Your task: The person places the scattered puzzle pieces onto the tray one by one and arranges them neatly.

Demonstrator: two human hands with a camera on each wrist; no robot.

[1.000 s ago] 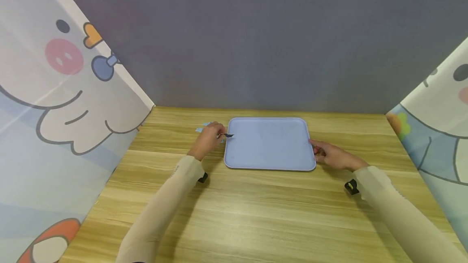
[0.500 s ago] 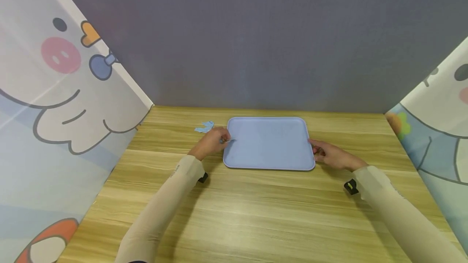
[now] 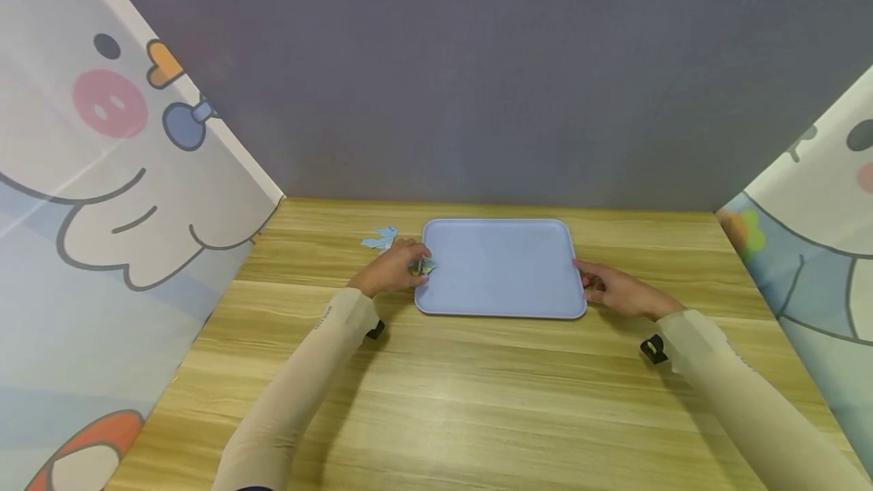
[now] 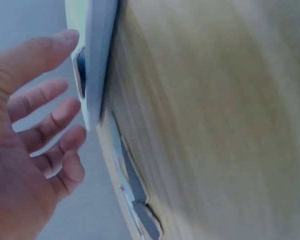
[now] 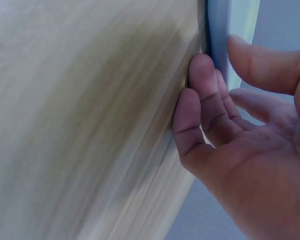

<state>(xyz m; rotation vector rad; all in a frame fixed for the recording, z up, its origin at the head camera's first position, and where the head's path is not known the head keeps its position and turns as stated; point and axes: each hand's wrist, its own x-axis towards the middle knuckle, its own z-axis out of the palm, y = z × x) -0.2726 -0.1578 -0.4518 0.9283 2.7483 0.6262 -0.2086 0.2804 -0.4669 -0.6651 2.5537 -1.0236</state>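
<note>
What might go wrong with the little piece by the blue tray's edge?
The flat piece is at the left rim of the tray, by the left hand, so it might slip off onto the table. The right hand is at the opposite rim; a bump there could shift the tray.

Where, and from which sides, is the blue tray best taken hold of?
Probably the raised rim of the tray at its short ends, left hand coming from the left, right hand from the right: it lies flat, and its long shape should balance between them.
</note>
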